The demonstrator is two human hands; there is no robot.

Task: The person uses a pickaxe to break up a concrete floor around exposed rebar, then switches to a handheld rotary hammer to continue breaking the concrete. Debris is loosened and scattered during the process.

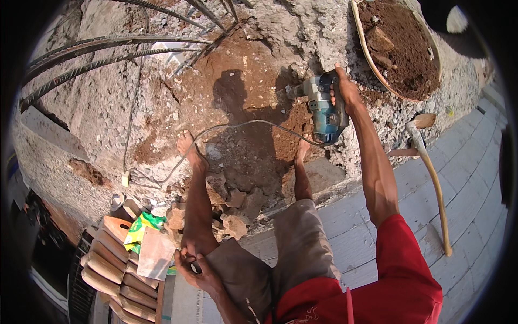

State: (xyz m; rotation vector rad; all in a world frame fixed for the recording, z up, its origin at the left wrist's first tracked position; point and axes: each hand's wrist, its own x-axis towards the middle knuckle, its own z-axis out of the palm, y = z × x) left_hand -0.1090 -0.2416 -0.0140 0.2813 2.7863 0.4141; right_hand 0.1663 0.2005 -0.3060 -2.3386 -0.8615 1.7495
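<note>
My right hand [347, 90] is closed around the rear handle of a teal rotary or demolition hammer [325, 107]. The tool lies on its side at the right edge of a dug patch of reddish soil [251, 93], its front end towards rubble. From its lower end a dark power cord [226, 126] curves left across the soil, past my bare foot. At my left knee rests my left hand [197, 269], its fingers loosely bent; whether something small is between them cannot be told.
Bent rebar [117, 39] reaches in at upper left. A tub of soil [404, 52] stands upper right, near a wooden-handled digging tool [435, 182]. Broken concrete chunks [234, 224] lie between my legs. Stacked clay roof tiles [105, 267] and a green-yellow bag [143, 231] are lower left.
</note>
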